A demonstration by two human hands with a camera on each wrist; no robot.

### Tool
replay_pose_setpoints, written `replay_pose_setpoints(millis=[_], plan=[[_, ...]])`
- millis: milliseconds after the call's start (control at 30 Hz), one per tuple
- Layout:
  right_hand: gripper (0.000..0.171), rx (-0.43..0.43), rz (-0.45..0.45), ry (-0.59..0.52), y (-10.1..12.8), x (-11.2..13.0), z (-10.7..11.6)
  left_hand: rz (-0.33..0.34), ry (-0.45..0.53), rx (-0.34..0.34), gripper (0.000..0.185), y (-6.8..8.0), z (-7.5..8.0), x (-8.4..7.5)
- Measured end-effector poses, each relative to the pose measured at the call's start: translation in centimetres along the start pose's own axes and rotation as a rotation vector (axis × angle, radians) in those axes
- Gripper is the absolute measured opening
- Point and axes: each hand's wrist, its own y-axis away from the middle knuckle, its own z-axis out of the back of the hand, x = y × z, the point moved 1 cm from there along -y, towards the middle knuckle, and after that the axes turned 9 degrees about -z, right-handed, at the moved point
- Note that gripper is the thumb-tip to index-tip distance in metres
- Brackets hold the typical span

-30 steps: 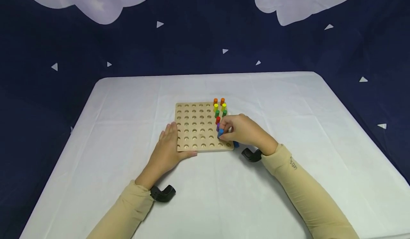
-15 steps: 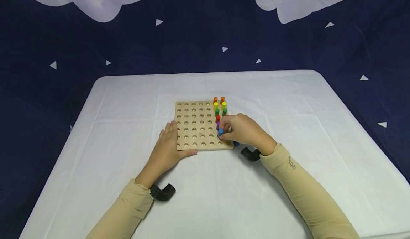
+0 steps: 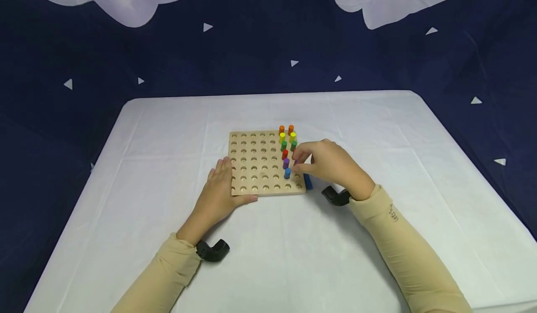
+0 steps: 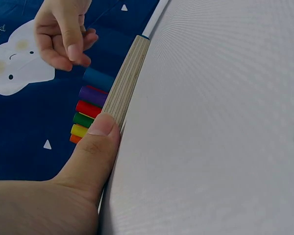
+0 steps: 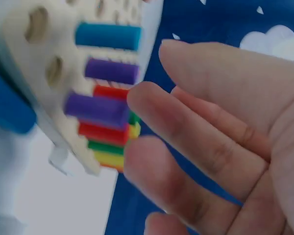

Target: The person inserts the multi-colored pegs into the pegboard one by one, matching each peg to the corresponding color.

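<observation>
A wooden pegboard (image 3: 258, 173) with rows of round holes lies on the white table. Against its left edge rests my left hand (image 3: 216, 201), fingers extended and thumb along the front edge. My right hand (image 3: 329, 163) hovers over the board's right side, thumb apart from the fingertips, with nothing gripped in the right wrist view. An upright blue peg (image 3: 287, 173) stands in a hole just left of it. Its fingertips are close to a purple peg (image 5: 97, 109) in the outermost column; whether they touch is unclear. Another purple peg (image 3: 286, 163) stands behind the blue one.
Orange (image 3: 281, 129), yellow (image 3: 282, 138), green (image 3: 284, 145) and red (image 3: 285, 154) pegs stand in pairs in the two right columns. A blue piece (image 3: 308, 181) lies on the table against the board's right edge. A dark blue patterned cloth (image 3: 268, 47) hangs behind the table.
My right hand has let go of the blue peg, which now stands in the board, and has moved slightly right and away from me. The left hand has stayed in place.
</observation>
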Motion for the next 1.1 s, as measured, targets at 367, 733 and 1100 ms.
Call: replay_pose_setpoints(millis=[367,733,1100], plan=[[0.033,0.248,-0.233,0.206,-0.1,-1.7,0.7,-0.001,0.003,-0.003,0.132,-0.2,0.2,0.1],[0.030,0.280,-0.259,0.256,-0.4,-1.4,-0.2,0.005,0.014,0.001,0.132,-0.1,0.2,0.0],[0.026,0.258,-0.285,0.218,-0.8,-2.1,-1.1,0.009,0.020,0.007,0.130,0.3,-0.1,0.2]])
